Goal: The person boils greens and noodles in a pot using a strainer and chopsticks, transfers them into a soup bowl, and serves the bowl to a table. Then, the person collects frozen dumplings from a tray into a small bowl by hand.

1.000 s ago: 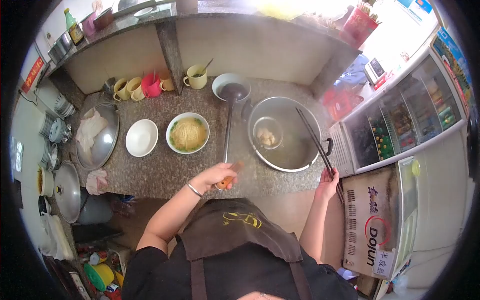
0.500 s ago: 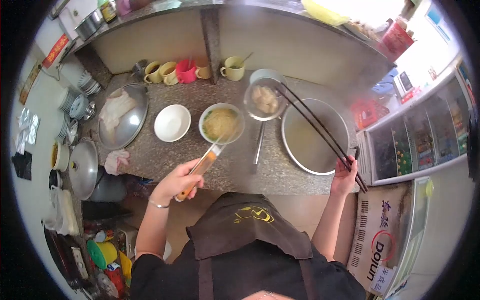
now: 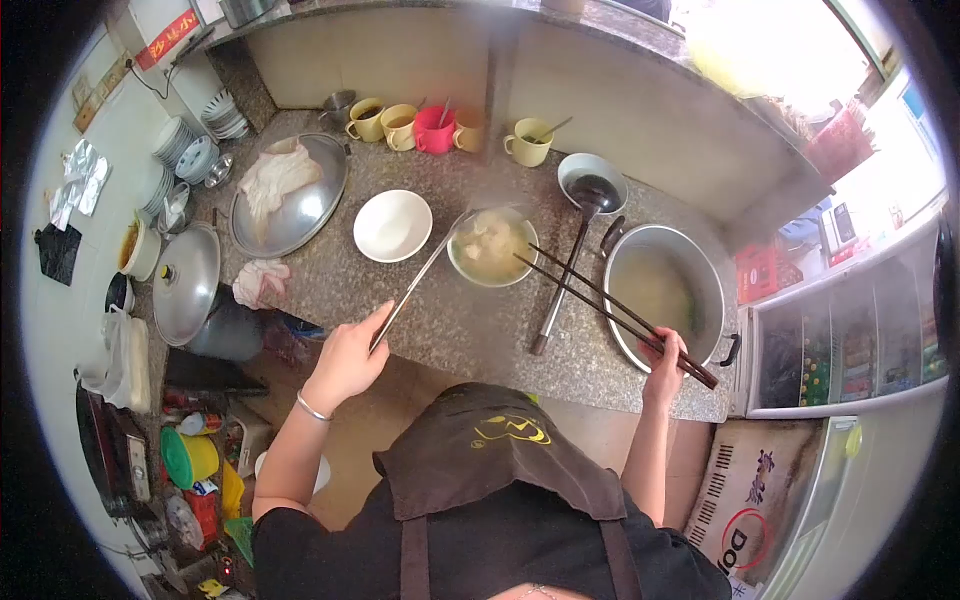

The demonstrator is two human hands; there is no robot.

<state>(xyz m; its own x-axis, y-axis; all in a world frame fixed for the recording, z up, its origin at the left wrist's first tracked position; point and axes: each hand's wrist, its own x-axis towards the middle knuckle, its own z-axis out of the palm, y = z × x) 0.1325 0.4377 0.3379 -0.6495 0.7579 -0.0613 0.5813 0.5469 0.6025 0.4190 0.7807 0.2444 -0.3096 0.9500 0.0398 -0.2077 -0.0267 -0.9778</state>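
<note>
My left hand (image 3: 345, 362) is closed around the handle of a strainer (image 3: 418, 278), whose far end tilts at the left rim of a bowl (image 3: 455, 268). Pale pieces (image 3: 495, 238) lie in that bowl in cloudy broth; steam blurs them. In my right hand (image 3: 668, 362) is a pair of long dark chopsticks (image 3: 590, 290), their tips close to the bowl's right edge. The chopsticks pass above the handle of a ladle (image 3: 568, 285), which rests in a grey bowl (image 3: 618, 177). To the right stands a large pot (image 3: 718, 300) of cloudy liquid.
A white bowl (image 3: 393, 226) sits to the left, beside a large lid (image 3: 315, 215) with a cloth (image 3: 275, 190) on it. Several mugs (image 3: 400, 128) line the back wall. A bunched cloth (image 3: 262, 283) lies at the counter's front left. A glass-fronted fridge (image 3: 850, 340) is at right.
The strainer, which carried the pale pieces to the right of the noodle bowl, has tipped; the pieces are now in the bowl. The chopstick tips came down beside it. The view shifted.
</note>
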